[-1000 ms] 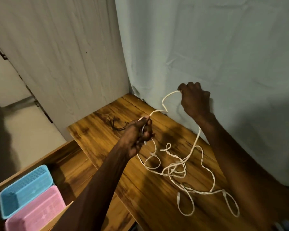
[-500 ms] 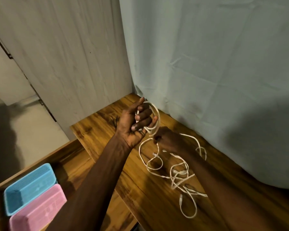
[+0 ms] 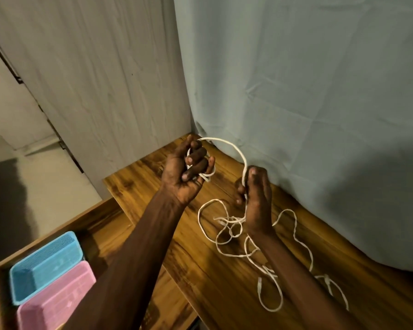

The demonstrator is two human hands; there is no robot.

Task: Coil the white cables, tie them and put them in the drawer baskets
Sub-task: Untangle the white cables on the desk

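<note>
Holding a small coil of the white cable (image 3: 234, 148), the left hand (image 3: 185, 173) is raised above the far end of the wooden table (image 3: 215, 277), palm up, fingers curled over the loops. Right hand (image 3: 255, 198): just to the right of the left, thumb and fingers pinching the same cable where it arcs over from the coil. Remainder of the cable: a loose tangle on the table below and to the right of the right hand, one plug end lying toward the near edge. Open drawer (image 3: 100, 217), left of the table: blue basket (image 3: 45, 265) and pink basket (image 3: 55, 303) side by side, touching. Pale curtain (image 3: 308, 103): hanging behind the table.
</note>
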